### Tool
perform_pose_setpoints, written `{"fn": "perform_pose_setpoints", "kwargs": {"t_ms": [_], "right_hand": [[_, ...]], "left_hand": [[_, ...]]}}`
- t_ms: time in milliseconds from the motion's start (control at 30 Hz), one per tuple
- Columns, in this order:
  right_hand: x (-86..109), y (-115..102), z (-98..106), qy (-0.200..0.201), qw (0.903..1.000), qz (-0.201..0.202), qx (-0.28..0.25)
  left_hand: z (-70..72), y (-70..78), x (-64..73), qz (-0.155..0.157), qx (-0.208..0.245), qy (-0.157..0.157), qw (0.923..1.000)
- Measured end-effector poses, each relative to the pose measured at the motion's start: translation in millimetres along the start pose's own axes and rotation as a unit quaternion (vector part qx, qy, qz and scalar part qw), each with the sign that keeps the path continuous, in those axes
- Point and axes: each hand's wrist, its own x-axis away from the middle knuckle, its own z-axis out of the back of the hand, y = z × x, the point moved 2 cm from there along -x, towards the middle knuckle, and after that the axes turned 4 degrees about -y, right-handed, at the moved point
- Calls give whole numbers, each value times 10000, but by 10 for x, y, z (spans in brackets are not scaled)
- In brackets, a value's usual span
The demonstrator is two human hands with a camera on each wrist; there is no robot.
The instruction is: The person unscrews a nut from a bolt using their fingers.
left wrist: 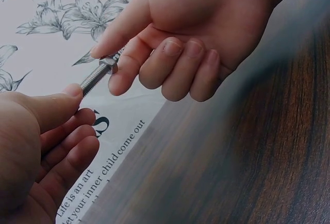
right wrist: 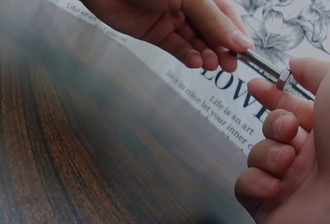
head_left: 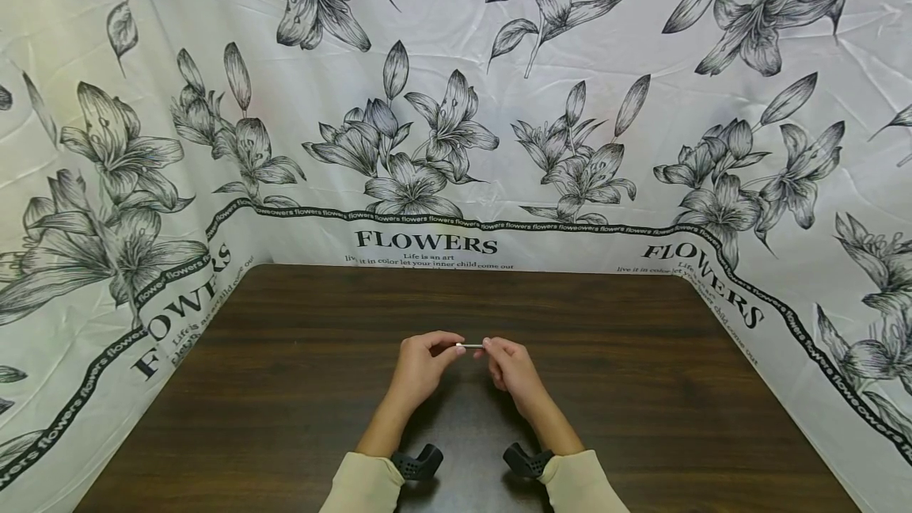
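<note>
A silvery threaded bolt (head_left: 472,346) lies level between my two hands above the table. Its left end disappears under the fingertips of my left hand (head_left: 419,369), which pinches it between thumb and fingers. A hex nut (left wrist: 109,64) sits partway along the thread. The thumb and index finger of my right hand (head_left: 516,372) pinch at this nut from either side, the other fingers curled below. In the right wrist view, bare thread of the bolt (right wrist: 262,64) shows between the left fingertips and the nut (right wrist: 283,79), and more runs on past the nut.
Under both hands is a dark wood-grain table (head_left: 299,386). A white cloth (head_left: 442,141) with black flower prints and lettering hangs behind the table and along its sides. Black wrist devices (head_left: 419,463) are worn at both sleeve cuffs.
</note>
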Motion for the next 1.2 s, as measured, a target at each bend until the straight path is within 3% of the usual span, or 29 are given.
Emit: {"fn": "perform_pose_setpoints", "kwargs": {"t_ms": [133,400,733,1200], "right_hand": [[34,-77,-19,-33,9998,115,-140],[-18,81,27,127,9991,359,-163],[-27,65,29,-114,9974,618,-365],[-23,76,28,-75,9905,1273,-509]], "left_hand": [[4,-1,1,-34,-49,20,10000],[13,4,9,-76,-34,19,10000],[18,9,6,-87,-54,36,9999],[21,-1,12,-104,-14,6,9999]]}}
